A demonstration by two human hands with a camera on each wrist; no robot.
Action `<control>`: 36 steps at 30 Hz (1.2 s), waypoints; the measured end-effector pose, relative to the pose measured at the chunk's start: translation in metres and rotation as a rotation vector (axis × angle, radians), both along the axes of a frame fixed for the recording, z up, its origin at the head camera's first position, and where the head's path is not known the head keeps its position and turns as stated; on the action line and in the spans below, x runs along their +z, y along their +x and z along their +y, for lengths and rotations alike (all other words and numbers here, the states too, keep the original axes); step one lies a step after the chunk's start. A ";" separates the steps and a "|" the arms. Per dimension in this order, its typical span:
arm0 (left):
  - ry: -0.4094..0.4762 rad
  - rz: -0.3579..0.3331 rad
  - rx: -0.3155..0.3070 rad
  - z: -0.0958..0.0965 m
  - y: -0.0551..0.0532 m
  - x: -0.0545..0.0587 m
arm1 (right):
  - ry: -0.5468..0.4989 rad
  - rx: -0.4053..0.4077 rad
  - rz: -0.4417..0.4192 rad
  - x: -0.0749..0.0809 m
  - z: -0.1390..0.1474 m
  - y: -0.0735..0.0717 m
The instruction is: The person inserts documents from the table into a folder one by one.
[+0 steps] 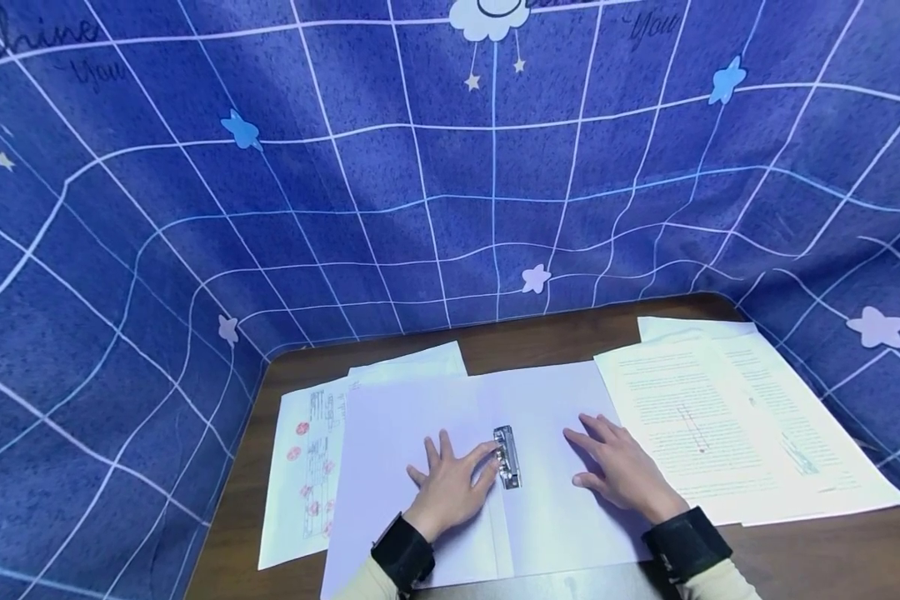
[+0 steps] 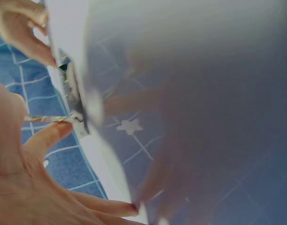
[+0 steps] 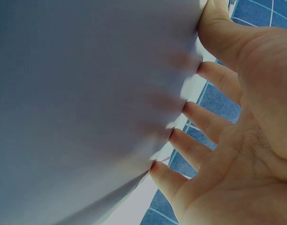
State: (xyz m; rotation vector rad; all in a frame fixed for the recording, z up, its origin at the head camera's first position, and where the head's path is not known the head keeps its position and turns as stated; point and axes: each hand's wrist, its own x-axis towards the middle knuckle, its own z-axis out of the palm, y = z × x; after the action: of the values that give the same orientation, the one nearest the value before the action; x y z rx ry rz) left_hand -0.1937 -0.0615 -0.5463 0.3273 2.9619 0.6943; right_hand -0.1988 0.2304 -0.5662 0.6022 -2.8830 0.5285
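A pale lilac folder lies spread open on the table, with a metal clip near its spine. My left hand is at the clip's left side, its thumb and forefinger pinching the clip's thin lever. The other left fingers are spread over the folder's left cover. My right hand lies over the right cover, and its spread fingertips touch the surface in the right wrist view. No paper shows under the clip.
Printed sheets with red stamps lie partly beneath the folder's left side. More printed sheets overlap at the right, beside the folder. A blue patterned cloth hangs behind and around the brown table.
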 end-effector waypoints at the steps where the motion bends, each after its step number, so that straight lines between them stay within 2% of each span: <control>1: 0.008 -0.015 0.005 0.000 -0.001 0.002 | 0.001 -0.002 -0.004 0.000 0.000 0.000; 5: 0.048 -0.040 0.027 0.003 -0.005 0.013 | 0.000 -0.011 -0.005 -0.001 -0.002 0.001; 10: 0.053 0.025 0.011 0.007 -0.011 0.022 | -0.004 -0.013 0.002 -0.002 -0.004 0.002; 14: 0.078 0.102 -0.014 0.010 -0.023 0.029 | 0.002 -0.027 -0.003 -0.001 -0.004 0.002; 16: 0.106 0.112 -0.008 0.012 -0.030 0.031 | 0.007 -0.029 -0.013 0.000 -0.004 0.002; 21: 0.169 0.100 0.067 0.018 -0.043 0.029 | 0.014 -0.017 -0.032 0.003 -0.004 0.002; 24: 0.181 0.140 0.126 0.022 -0.049 0.025 | 0.013 -0.012 -0.026 0.004 -0.003 0.002; 28: 0.169 0.212 0.173 0.029 -0.058 0.020 | 0.008 -0.010 -0.017 0.004 -0.003 0.001; 31: 0.125 0.263 0.206 0.034 -0.063 0.016 | 0.003 -0.006 -0.018 0.004 -0.003 0.001; 36: -0.008 0.316 0.279 0.043 -0.070 0.008 | -0.005 0.003 -0.017 0.004 -0.003 0.002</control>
State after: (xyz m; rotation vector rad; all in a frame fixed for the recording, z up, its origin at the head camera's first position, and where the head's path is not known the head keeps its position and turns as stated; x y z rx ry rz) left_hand -0.2633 -0.0183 -0.5382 0.0198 3.3518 0.7157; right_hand -0.1966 0.2271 -0.5623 0.6043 -2.8968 0.5433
